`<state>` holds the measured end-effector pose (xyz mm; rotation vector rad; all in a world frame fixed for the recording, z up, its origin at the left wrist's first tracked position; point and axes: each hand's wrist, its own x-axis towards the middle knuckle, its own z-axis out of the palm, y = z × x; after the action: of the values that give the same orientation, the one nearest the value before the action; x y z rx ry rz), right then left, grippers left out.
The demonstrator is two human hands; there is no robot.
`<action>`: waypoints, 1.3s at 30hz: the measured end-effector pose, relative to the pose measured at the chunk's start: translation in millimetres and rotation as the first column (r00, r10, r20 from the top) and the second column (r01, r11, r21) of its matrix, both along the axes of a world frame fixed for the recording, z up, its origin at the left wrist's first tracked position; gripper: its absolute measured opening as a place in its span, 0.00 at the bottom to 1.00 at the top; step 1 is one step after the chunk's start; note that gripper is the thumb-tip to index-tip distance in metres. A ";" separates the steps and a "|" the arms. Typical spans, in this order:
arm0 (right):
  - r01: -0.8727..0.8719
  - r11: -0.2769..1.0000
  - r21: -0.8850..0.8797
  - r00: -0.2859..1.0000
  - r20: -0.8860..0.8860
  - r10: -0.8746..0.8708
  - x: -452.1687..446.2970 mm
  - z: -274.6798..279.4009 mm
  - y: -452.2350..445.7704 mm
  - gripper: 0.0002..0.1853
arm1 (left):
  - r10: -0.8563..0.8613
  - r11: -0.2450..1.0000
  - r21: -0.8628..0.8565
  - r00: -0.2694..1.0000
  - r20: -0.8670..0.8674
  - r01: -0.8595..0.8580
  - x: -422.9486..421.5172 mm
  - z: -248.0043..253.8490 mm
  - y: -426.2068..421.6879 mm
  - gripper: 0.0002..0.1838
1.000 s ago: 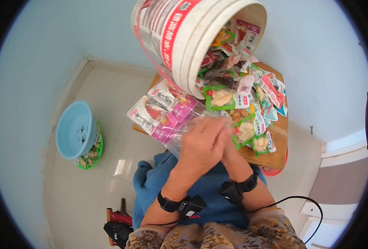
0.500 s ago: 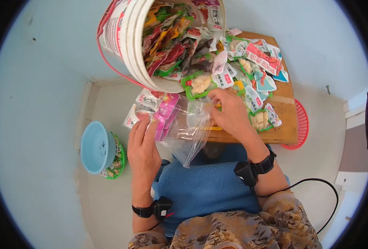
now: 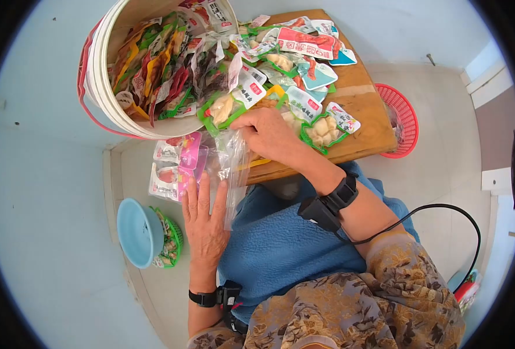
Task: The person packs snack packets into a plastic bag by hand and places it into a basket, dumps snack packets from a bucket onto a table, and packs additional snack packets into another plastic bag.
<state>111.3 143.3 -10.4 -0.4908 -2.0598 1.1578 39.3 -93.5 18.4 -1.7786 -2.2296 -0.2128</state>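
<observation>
A clear plastic bag (image 3: pixel 232 168) with pink-and-white snack packets (image 3: pixel 179 167) in its left part lies at the table's near left edge. My left hand (image 3: pixel 205 212) rests flat on the bag, fingers stretched out and slightly apart. My right hand (image 3: pixel 269 136) is at the bag's upper right edge, its fingers curled and pinching the plastic; the fingertips are partly hidden. Just above that hand lies a green-edged snack packet (image 3: pixel 221 109) with pale contents. Another green-edged packet (image 3: pixel 322 131) sits to its right.
A tipped white bucket (image 3: pixel 102 75) full of snack packets opens onto the wooden table (image 3: pixel 362 113). More packets, one red-and-white (image 3: pixel 307 43), spread across the table. A red basket (image 3: pixel 406 119) stands at right. On the left are a blue basin (image 3: pixel 138 232) and a green basket (image 3: pixel 173 241).
The view has shifted, so the bucket and table appear further left. My left hand's fingers have straightened and spread over the bag. My right hand stays at the bag's edge.
</observation>
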 end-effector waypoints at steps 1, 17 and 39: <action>-0.030 0.999 0.016 0.999 0.012 0.030 -1.1 -2.3 2.8 0.14 | -0.005 1.000 -0.003 1.000 -0.001 0.005 0.2 -0.6 -2.4 0.38; -0.203 0.844 0.497 0.862 -0.318 0.394 -33.4 107.2 -51.9 0.03 | -0.121 0.695 0.603 0.763 0.635 -0.392 -43.9 90.6 -74.9 0.27; -0.690 0.665 -0.287 0.722 -0.199 0.663 209.5 150.0 -187.5 0.05 | -0.359 0.750 0.415 0.209 0.910 -0.515 155.6 118.1 -239.5 0.20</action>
<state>320.8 -44.2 139.6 0.2240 -2.0212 1.9652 194.9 -333.1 136.6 -1.0201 -2.2324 -2.4625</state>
